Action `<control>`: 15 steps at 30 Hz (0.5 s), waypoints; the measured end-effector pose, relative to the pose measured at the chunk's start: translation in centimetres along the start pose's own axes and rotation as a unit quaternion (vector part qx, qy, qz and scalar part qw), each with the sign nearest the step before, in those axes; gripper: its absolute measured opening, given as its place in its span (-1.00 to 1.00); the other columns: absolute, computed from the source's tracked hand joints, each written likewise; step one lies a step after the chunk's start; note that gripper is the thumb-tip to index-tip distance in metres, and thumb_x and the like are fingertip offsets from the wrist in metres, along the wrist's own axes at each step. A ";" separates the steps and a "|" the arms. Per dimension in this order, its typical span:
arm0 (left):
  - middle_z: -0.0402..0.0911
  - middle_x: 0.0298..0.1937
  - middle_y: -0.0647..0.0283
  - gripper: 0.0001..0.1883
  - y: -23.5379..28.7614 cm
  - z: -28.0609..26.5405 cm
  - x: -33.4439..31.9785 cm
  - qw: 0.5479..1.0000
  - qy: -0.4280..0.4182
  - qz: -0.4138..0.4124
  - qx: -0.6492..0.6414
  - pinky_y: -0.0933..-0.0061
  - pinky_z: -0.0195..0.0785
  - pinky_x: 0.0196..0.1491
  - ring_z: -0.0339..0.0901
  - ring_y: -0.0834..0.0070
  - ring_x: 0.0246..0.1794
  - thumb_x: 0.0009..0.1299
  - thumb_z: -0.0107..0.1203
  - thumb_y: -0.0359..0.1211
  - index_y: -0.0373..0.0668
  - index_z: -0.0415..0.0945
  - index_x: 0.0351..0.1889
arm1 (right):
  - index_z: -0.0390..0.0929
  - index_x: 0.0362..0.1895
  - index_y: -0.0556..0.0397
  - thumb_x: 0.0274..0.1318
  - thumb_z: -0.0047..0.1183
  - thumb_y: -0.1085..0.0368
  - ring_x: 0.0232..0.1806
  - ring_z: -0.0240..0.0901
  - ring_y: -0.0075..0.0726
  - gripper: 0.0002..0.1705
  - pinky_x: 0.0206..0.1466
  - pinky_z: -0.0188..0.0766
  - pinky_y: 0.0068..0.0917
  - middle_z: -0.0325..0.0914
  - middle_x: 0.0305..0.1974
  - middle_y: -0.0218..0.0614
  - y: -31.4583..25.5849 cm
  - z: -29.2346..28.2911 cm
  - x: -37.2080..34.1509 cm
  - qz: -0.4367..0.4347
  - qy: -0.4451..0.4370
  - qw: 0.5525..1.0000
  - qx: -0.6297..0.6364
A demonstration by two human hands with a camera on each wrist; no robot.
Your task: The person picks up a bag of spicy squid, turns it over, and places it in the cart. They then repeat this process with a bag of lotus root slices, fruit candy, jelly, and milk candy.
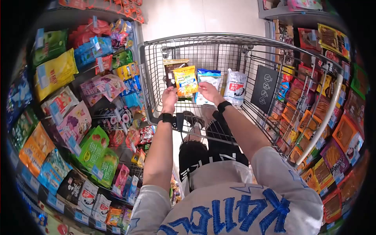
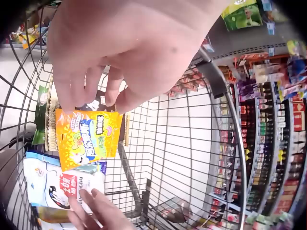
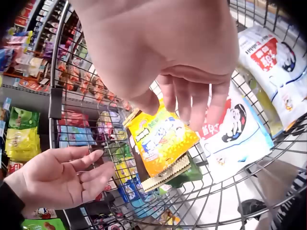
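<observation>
A yellow bag (image 1: 186,81) lies in the cart on a dark bag (image 1: 170,65), left of a blue-and-white bag (image 1: 208,74). By the yellow bag's left edge is my left hand (image 1: 169,100), its palm empty and fingers apart in the right wrist view (image 3: 67,177). My right hand (image 1: 210,93) is at the yellow bag's right edge, over the blue-and-white bag, its fingers loosely bent; whether they touch either bag, I cannot tell. In the left wrist view the yellow bag (image 2: 88,136) shows below my left fingers.
The wire cart (image 1: 180,38) surrounds the bags, with another white bag (image 1: 235,87) at the right. Shelves of packaged snacks stand on both sides, with green bags (image 1: 96,154) at left and orange packs (image 1: 347,133) at right. Pale floor (image 1: 196,17) lies beyond the cart.
</observation>
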State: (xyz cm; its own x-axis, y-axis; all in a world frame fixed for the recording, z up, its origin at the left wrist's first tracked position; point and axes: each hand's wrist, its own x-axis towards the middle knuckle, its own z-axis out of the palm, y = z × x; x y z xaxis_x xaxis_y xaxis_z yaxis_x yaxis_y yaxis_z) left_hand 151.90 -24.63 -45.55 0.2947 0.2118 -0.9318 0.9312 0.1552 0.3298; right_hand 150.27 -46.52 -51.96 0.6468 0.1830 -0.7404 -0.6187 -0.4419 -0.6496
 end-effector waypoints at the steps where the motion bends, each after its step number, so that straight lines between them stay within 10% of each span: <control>1: 0.47 0.15 0.17 -0.48 -0.5 0.2 1.2 1.000 0.001 -0.008 0.000 0.33 0.42 0.00 0.42 0.39 0.08 0.36 0.16 -0.28 -0.18 0.34 0.26 | 0.42 0.20 0.13 0.18 0.12 0.24 -0.10 0.55 -0.29 -0.49 -0.05 0.50 -0.38 0.61 -0.04 -0.16 -0.5 0.5 0.3 0.007 -0.004 1.000 -0.001; 7: 0.53 0.11 0.00 -0.26 -3.5 1.6 5.5 0.992 0.037 0.046 0.114 0.41 0.42 -0.05 0.52 0.35 0.04 0.26 0.29 -0.25 -0.48 0.23 0.28 | 0.09 0.46 0.01 0.25 0.07 0.30 -0.28 0.55 -0.39 -0.27 -0.28 0.49 -0.51 0.46 0.13 -0.17 -0.4 4.6 2.5 0.014 0.014 0.978 0.205; 15: 0.65 -0.28 0.28 -0.85 -0.9 1.1 1.6 0.994 -0.086 0.047 -0.046 0.56 0.48 -0.34 0.59 0.60 -0.35 0.34 0.15 -0.49 -0.24 0.57 -0.14 | 0.32 0.28 0.19 0.19 0.16 -0.09 -0.43 0.48 -0.46 -0.24 -0.39 0.46 -0.55 0.57 -0.21 -0.26 -4.6 1.6 -0.2 0.180 -0.030 0.957 0.225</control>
State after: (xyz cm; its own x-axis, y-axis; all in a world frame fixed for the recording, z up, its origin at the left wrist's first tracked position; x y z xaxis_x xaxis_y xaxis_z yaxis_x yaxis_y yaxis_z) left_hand 151.82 -25.45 -47.52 0.4197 0.0620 -0.9055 0.8762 0.2327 0.4220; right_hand 152.33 -43.13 -49.11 0.3382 0.1457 -0.9297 -0.9345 -0.0648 -0.3501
